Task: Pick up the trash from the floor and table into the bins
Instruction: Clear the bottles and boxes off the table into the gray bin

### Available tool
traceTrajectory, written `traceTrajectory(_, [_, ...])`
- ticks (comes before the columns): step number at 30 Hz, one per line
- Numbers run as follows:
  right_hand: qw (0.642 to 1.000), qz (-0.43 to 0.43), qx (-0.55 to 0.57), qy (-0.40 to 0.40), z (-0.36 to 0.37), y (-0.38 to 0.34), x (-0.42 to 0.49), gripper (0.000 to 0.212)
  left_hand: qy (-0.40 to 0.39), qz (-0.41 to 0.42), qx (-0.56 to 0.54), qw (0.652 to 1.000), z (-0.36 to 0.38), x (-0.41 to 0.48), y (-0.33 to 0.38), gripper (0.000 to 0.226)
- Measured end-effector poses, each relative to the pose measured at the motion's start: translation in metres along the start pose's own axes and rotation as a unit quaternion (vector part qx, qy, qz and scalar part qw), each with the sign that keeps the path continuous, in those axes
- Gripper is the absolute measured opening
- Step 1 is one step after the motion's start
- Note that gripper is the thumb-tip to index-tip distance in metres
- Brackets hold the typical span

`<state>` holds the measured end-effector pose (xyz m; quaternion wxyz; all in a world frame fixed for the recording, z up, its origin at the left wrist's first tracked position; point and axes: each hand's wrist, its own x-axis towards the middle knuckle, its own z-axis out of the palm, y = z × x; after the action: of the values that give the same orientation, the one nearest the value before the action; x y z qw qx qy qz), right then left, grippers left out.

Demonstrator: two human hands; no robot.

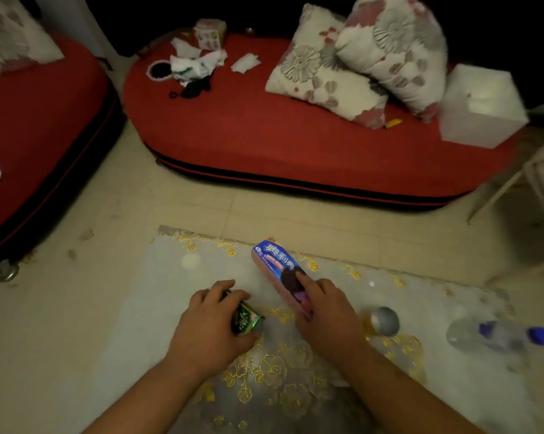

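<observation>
Cookie box [278,270] and green carton [245,318] under hands, mid-table.

- Small green box [245,318]: largely covered by the left hand [208,327]; print illegible.
- Biscuit packet [281,275]: near end hidden under the right hand [330,321].
- Plastic bottle [502,336]: blurred; label unreadable.
- Grey roll [385,321]: blurred, identity uncertain.
- Left sofa [36,126]: cut off by the frame edge.
- Dark item [195,87] on the far sofa [264,136]: too small to identify.
- Tabletop [170,292]: near edge out of frame.
</observation>
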<state>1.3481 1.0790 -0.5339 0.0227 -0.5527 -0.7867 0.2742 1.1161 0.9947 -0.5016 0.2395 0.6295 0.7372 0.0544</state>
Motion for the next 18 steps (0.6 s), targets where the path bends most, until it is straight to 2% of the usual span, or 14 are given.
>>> traceTrajectory(9, [0.988,0.065,0.006,0.143,-0.168,0.014,-0.124,0.071,0.019,0.131,-0.014,0.991,-0.099,-0.019,0.145,0.073])
traceTrajectory(14, [0.968,0.120,0.011,0.219,-0.230,0.041,-0.223,0.069,-0.004,0.226,0.017,0.974,-0.107,-0.049,0.242,0.074])
traceTrajectory(18, [0.947,0.176,0.025,0.269,-0.245,0.076,-0.326,0.071,-0.026,0.281,0.031,0.959,-0.088,-0.095,0.312,0.074])
